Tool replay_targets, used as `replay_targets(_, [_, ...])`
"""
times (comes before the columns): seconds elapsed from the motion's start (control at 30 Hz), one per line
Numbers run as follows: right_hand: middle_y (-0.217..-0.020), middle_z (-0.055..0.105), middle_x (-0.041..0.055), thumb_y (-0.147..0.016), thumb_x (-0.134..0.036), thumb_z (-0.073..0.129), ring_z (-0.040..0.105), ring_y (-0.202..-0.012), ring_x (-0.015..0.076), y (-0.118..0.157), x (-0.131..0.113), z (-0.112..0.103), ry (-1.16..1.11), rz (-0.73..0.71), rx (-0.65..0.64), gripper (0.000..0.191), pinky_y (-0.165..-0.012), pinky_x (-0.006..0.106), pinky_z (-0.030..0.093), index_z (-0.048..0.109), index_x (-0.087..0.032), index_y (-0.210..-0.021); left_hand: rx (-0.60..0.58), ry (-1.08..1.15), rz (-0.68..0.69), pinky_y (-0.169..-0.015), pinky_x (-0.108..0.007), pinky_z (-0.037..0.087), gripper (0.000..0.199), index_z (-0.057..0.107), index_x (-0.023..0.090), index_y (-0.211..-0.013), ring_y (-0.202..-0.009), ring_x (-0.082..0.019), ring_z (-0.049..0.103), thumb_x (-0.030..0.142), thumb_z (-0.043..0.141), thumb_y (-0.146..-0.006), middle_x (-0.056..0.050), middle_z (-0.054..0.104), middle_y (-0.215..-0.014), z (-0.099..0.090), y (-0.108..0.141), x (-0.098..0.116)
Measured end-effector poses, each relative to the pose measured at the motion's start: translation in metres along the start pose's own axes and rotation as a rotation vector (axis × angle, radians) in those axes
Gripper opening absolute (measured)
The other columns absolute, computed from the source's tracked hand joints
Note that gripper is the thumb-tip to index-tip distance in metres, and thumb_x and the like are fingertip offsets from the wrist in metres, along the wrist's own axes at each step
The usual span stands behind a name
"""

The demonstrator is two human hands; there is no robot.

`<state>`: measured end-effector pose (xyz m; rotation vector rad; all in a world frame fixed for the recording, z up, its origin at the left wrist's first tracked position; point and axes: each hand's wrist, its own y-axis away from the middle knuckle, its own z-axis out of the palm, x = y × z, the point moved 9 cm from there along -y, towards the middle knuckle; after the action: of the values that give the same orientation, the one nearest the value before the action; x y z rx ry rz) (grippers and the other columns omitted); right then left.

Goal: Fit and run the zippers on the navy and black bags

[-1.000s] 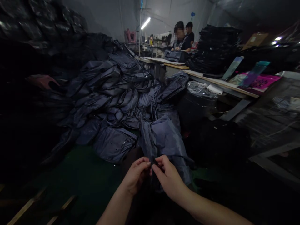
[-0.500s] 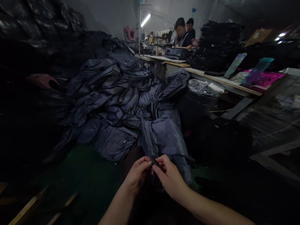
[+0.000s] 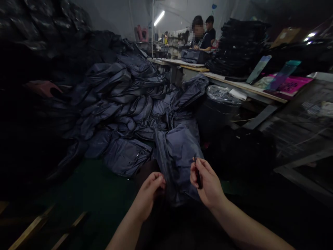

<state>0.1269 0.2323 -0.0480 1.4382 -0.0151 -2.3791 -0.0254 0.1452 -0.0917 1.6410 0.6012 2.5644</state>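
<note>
My right hand (image 3: 205,178) is closed around a small pair of dark thread snips (image 3: 198,177), their thin tips pointing up. It hovers over the right side of a dark blue-grey fabric bag (image 3: 179,149) in front of me. My left hand (image 3: 152,189) is at the bag's lower left, its fingers curled together. Whatever those fingers pinch, if anything, is hidden in shadow. A second blue-grey bag (image 3: 127,156) with a zipper lies on the floor to the left.
A large heap of similar bags (image 3: 117,86) rises ahead. On the right run a worktable (image 3: 239,85) with a dark stack (image 3: 241,45) and a plastic-lined bin (image 3: 218,107). Two people (image 3: 201,36) are at the far table. Wooden bars (image 3: 31,231) are at lower left.
My hands were together at the bag's edge and have parted. The right one moved up and right, bringing the snips into view; the left shifted slightly.
</note>
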Motion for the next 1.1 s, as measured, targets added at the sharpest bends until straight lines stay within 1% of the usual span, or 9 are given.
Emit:
replay_targets(0.17, [-0.075,0.052,-0.0027,-0.083,-0.039,0.059,0.041,-0.045,0.0057,0.008,0.001,0.008,-0.018,0.029,-0.068,0.02,-0.037,0.017,0.025,0.051,-0.022,-0.089,0.128,-0.501,0.194,-0.069,-0.025,0.04,0.025,0.056,0.02,-0.089,-0.074,-0.016,0.052,0.034,0.066,-0.071,-0.001,0.058,-0.079,0.001,0.018,0.013])
replay_targets(0.3, [-0.075,0.052,-0.0024,-0.083,-0.039,0.059,0.042,-0.046,0.0062,0.012,0.003,0.013,0.035,0.027,-0.094,0.021,-0.037,0.017,0.027,0.05,-0.022,-0.093,0.303,-0.634,0.255,-0.065,-0.026,0.038,0.019,0.058,0.021,-0.086,-0.069,-0.017,0.052,0.036,0.061,-0.075,-0.001,0.058,-0.075,-0.011,0.028,0.02])
replay_targets(0.37, [-0.075,0.052,-0.0023,-0.083,-0.039,0.059,0.042,-0.046,0.0063,0.014,0.002,0.015,0.071,0.019,-0.103,0.023,-0.037,0.017,0.027,0.05,-0.022,-0.095,0.393,-0.631,0.298,-0.066,-0.027,0.037,0.032,0.057,0.023,-0.103,-0.071,-0.018,0.052,0.034,0.063,-0.073,0.0,0.057,-0.076,-0.017,0.036,0.026])
replay_targets(0.47, [-0.075,0.052,-0.0025,-0.083,-0.04,0.058,0.042,-0.045,0.006,0.019,0.0,0.018,0.113,0.004,-0.122,0.024,-0.036,0.016,0.027,0.05,-0.022,-0.096,0.378,-0.737,0.392,-0.072,-0.028,0.037,0.047,0.052,0.028,-0.121,-0.077,-0.019,0.052,0.029,0.06,-0.075,-0.001,0.054,-0.082,-0.008,0.041,0.036])
replay_targets(0.6, [-0.076,0.052,-0.003,-0.085,-0.04,0.055,0.041,-0.045,0.0055,0.025,0.001,0.023,0.18,-0.016,-0.164,0.022,-0.036,0.016,0.028,0.049,-0.023,-0.098,0.363,-0.947,0.488,-0.072,-0.028,0.037,0.02,0.067,0.026,-0.095,-0.077,-0.018,0.051,0.028,0.057,-0.077,-0.004,0.05,-0.088,0.0,0.042,0.045])
replay_targets(0.73, [-0.079,0.054,-0.002,-0.087,-0.038,0.051,0.045,-0.047,0.0068,0.03,0.005,0.029,0.38,-0.042,-0.252,0.021,-0.038,0.017,0.031,0.048,-0.024,-0.103,0.331,-0.77,0.489,-0.075,-0.027,0.037,0.012,0.067,0.024,-0.084,-0.082,-0.019,0.052,0.029,0.058,-0.078,-0.004,0.054,-0.085,-0.008,0.04,0.047])
replay_targets(0.83, [-0.085,0.058,0.0013,-0.085,-0.033,0.055,0.054,-0.065,0.0125,0.035,0.001,0.036,0.709,-0.172,-0.32,0.02,-0.055,0.024,0.044,0.054,-0.023,-0.102,0.29,-0.596,0.397,-0.079,-0.026,0.038,0.014,0.065,0.023,-0.083,-0.086,-0.018,0.053,0.033,0.057,-0.079,-0.003,0.057,-0.086,-0.017,0.035,0.04])
replay_targets(0.93, [-0.091,0.059,0.0036,-0.081,-0.025,0.061,0.056,-0.079,0.0172,0.041,0.001,0.05,0.992,-0.336,-0.427,0.018,-0.07,0.03,0.046,0.061,-0.023,-0.099,0.272,-0.512,0.369,-0.081,-0.025,0.038,0.015,0.064,0.022,-0.084,-0.089,-0.018,0.054,0.035,0.057,-0.08,-0.002,0.058,-0.089,-0.021,0.033,0.037])
replay_targets(1.1, [-0.094,0.059,0.0049,-0.081,-0.022,0.061,0.055,-0.088,0.0196,0.043,0.007,0.064,1.144,-0.465,-0.487,0.025,-0.076,0.032,0.045,0.062,-0.024,-0.105,0.256,-0.478,0.391,-0.082,-0.024,0.039,0.014,0.066,0.022,-0.083,-0.089,-0.017,0.054,0.033,0.059,-0.08,-0.002,0.057,-0.088,-0.017,0.036,0.039])
